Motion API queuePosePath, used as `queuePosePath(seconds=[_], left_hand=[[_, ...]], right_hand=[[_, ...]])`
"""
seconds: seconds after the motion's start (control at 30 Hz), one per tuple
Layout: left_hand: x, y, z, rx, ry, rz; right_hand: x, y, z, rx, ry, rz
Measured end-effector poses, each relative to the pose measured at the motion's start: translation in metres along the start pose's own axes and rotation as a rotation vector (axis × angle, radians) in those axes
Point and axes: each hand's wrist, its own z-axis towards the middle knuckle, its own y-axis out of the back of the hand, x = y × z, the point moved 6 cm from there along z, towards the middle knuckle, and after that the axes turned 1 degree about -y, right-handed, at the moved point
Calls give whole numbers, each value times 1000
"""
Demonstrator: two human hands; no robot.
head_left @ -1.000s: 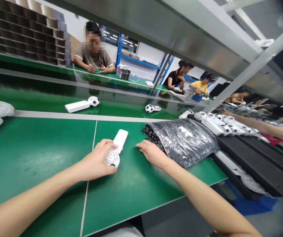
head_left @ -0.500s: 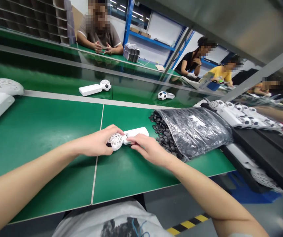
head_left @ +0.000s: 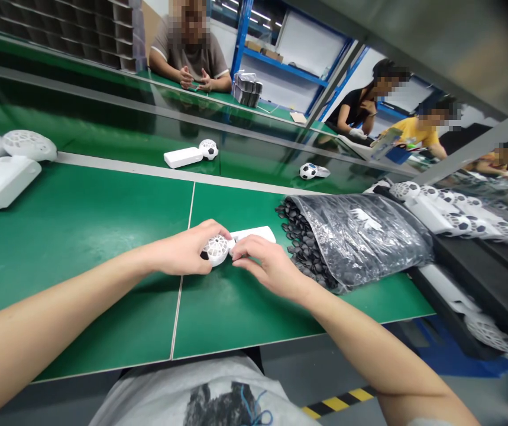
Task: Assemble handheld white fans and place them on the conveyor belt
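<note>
My hands are together over the green workbench (head_left: 80, 236). My left hand (head_left: 187, 248) is wrapped around the white lattice ball head (head_left: 215, 249) of a small handheld fan. The fan's flat white handle (head_left: 254, 234) points right, partly hidden behind my right hand (head_left: 265, 266), whose fingertips pinch the fan where head meets handle. Just right of that hand lies a heap of loose black pieces (head_left: 300, 239), spilling from the mouth of a clear plastic bag (head_left: 360, 239).
Several assembled white fans (head_left: 453, 213) lie in a row on a dark surface at right. White fan parts (head_left: 0, 183) sit at far left. Two more fans (head_left: 190, 155) rest on a glossy panel beyond the bench. A co-worker (head_left: 189, 47) sits across from me.
The fan has swung from pointing away from me to lying crosswise, handle to the right. My right hand has moved left off the black pieces and onto the fan. The view has tilted.
</note>
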Motion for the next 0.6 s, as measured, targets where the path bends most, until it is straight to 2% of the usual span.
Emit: queuePosePath(seconds=[0.1, 0.23, 0.47, 0.6], left_hand=[[1, 0, 1, -17, -20, -11], [2, 0, 0, -16, 19, -28], [3, -1, 1, -58, 65, -21], [2, -1, 2, -79, 75, -22]], right_hand=[[2, 3, 0, -43, 18, -57], [2, 1, -2, -28, -9, -52], [-7, -2, 0, -107, -146, 214], [-11, -10, 5, -69, -183, 325]])
